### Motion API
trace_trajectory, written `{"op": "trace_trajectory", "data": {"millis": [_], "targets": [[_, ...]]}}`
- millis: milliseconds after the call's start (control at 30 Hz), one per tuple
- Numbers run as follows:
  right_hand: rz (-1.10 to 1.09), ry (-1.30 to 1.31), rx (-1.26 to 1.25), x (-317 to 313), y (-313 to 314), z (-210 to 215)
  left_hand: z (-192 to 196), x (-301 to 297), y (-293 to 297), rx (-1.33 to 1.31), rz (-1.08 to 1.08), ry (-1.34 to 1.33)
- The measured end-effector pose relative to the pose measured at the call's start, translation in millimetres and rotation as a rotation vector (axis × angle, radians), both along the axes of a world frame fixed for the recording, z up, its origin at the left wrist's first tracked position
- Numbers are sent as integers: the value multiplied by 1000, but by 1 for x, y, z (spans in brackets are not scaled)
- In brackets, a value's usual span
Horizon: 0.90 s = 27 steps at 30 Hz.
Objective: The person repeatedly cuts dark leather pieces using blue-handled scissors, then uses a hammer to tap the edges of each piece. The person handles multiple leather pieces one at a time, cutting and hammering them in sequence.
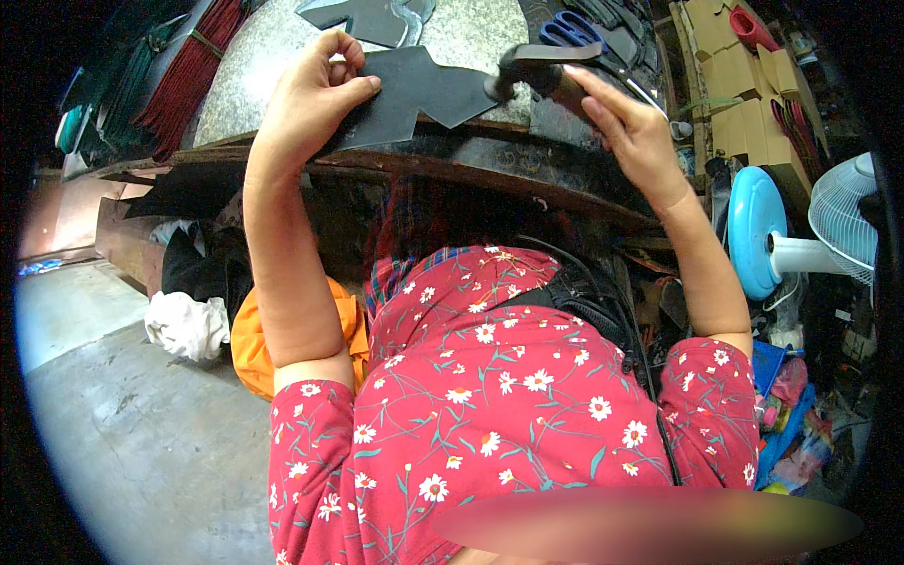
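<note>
A flat black piece of sheet material (414, 94), cut with angled edges and a notch, lies over the near edge of a speckled stone slab (231, 94). My left hand (315, 99) pinches its left side between thumb and fingers. In my right hand (633, 127) is a hammer (537, 68), gripped by its handle, with the dark head over the piece's right tip. Whether the hammer face touches the piece, I cannot tell. Farther back on the slab sits another dark cut piece (367, 24) with a shiny grey strip along it.
Blue-handled scissors (572, 30) lie at the back right of the bench. Bundles of dark red strips (193, 75) are at the left. Cardboard boxes (739, 104) and a fan with a blue base (751, 231) stand to the right. An orange cloth (250, 348) hangs below my left arm.
</note>
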State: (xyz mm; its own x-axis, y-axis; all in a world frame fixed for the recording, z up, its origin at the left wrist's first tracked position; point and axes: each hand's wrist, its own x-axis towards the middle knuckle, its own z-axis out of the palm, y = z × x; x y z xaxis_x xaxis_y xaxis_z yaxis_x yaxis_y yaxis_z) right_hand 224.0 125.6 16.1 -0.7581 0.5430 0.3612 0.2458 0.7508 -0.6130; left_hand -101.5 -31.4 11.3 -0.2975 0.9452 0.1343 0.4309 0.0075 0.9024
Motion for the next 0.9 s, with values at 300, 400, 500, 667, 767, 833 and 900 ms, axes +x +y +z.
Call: {"op": "trace_trajectory", "data": {"millis": [300, 400, 500, 667, 767, 833, 900], "targets": [[-31, 101, 69, 2, -2, 9, -1, 3, -4, -20, 16, -66], [-141, -117, 13, 0, 2, 6, 2, 3, -5, -65, 9, -60], [-142, 78, 67, 1, 6, 8, 3, 4, -7, -50, 21, -12], [-51, -15, 34, -9, 3, 5, -2, 7, -4, -37, 23, -65], [-85, -41, 265, -16, 3, 10, -3, 8, -1, -24, 5, -78], [-115, 115, 226, -21, 4, 16, -4, 11, 0, -30, -6, -87], [-44, 222, 88, -29, 1, 16, -6, 16, 3, -56, 10, -111]]}}
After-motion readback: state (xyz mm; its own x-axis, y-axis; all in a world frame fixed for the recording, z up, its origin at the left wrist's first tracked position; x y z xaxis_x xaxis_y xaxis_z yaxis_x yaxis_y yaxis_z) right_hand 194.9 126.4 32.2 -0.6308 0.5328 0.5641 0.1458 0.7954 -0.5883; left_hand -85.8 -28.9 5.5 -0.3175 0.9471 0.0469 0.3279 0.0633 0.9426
